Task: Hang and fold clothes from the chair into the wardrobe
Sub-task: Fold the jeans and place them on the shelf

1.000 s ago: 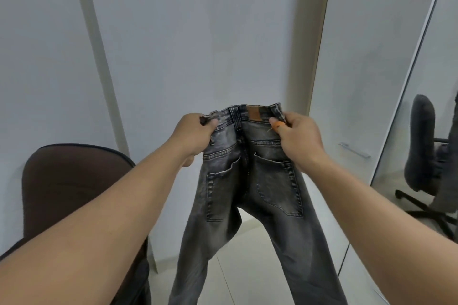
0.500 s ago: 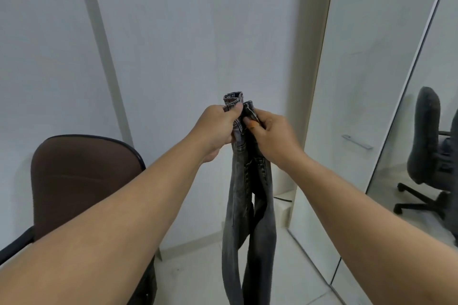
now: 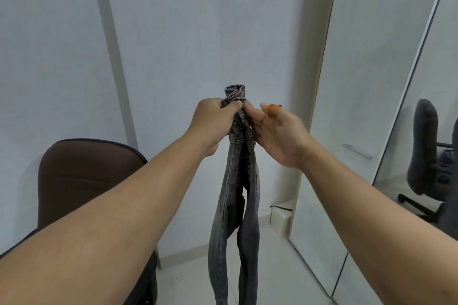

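Faded grey denim jeans (image 3: 235,195), matt brown fabric chair (image 3: 84,181), smooth white wardrobe door (image 3: 359,82).

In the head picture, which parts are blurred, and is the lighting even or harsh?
Head view: the right hand is smeared by motion blur at its fingertips; the left hand and the jeans look sharper. Light is soft and even, with no glare. The wide lens makes the wardrobe door lean.

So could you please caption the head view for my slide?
Left hand grips the folded grey denim jeans by the waistband; right hand opens beside them.
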